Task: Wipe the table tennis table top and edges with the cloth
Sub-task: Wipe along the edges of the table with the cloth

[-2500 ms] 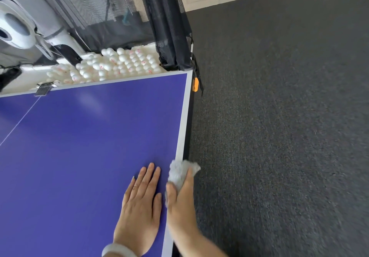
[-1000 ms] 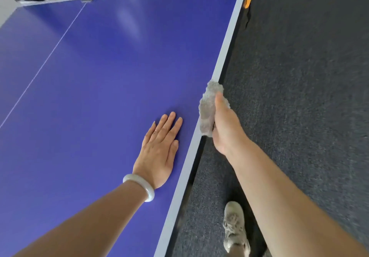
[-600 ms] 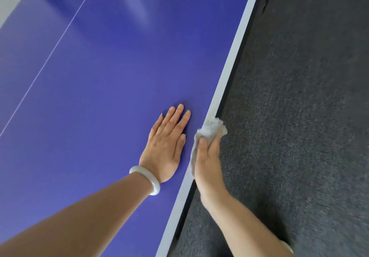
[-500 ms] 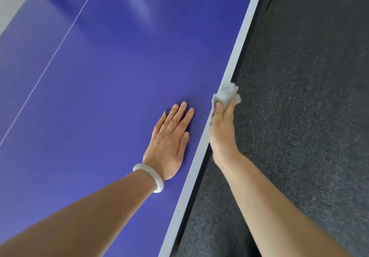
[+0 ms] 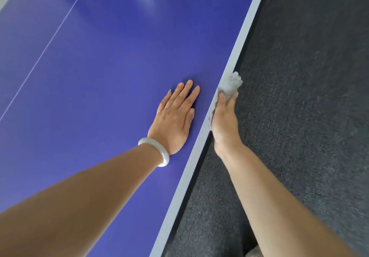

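Along the table tennis table (image 5: 119, 61) edge, the right hand (image 5: 224, 120) is gripping a soft, light cloth (image 5: 229, 84), bunching easily; left hand (image 5: 175, 121) is pressing flat, fingers straight.

I have one view to work from, the wide-angle camera worn on the head. It looks forward and steeply down onto the blue surface (image 5: 109, 77), whose pale edge (image 5: 241, 37) runs from bottom centre to the upper right corner. It sits close: both forearms cross the lower half of the frame, with the left hand (image 5: 173, 121) and right hand (image 5: 224, 121) at mid-frame. Dark carpet (image 5: 309, 97) fills the right side.
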Motion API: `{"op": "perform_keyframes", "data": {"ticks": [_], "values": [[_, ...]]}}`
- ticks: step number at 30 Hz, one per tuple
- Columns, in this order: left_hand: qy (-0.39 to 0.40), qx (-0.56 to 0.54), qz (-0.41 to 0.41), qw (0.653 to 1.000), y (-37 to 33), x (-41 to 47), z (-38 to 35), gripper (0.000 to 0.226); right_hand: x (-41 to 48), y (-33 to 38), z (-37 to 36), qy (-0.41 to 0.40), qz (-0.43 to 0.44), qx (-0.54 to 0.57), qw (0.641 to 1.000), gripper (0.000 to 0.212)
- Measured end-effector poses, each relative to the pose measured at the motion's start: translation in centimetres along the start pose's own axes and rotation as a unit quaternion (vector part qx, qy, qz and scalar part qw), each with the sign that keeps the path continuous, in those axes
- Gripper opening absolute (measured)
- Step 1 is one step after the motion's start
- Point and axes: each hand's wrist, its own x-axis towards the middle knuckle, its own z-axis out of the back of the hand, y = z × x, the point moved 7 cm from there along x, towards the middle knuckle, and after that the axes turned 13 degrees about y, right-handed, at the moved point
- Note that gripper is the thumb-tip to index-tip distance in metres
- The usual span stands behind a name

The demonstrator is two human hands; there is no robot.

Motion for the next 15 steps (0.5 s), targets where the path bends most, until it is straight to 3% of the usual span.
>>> {"op": "perform_keyframes", "data": {"ticks": [3, 8, 13, 15], "values": [[-0.001, 0.0, 0.002, 1.0, 0.0, -0.1, 0.0, 0.05, -1.6, -0.4, -0.5, -0.013, 0.041, -0.029, 0.999, 0.061], [-0.006, 0.001, -0.004, 1.0, -0.1, 0.0, 0.1, 0.05, -14.0, -8.9, -5.0, 0.01, 0.057, -0.068, 0.996, 0.061], [-0.02, -0.023, -0.015, 0.999, 0.0, -0.1, 0.1, 0.047, -13.6, -8.9, -4.9, 0.029, 0.03, -0.115, 0.993, 0.079], [-0.029, -0.031, -0.017, 0.999, -0.2, -0.3, 0.2, 0.045, -13.3, -9.2, -4.7, 0.035, 0.023, -0.134, 0.99, 0.076]]}}
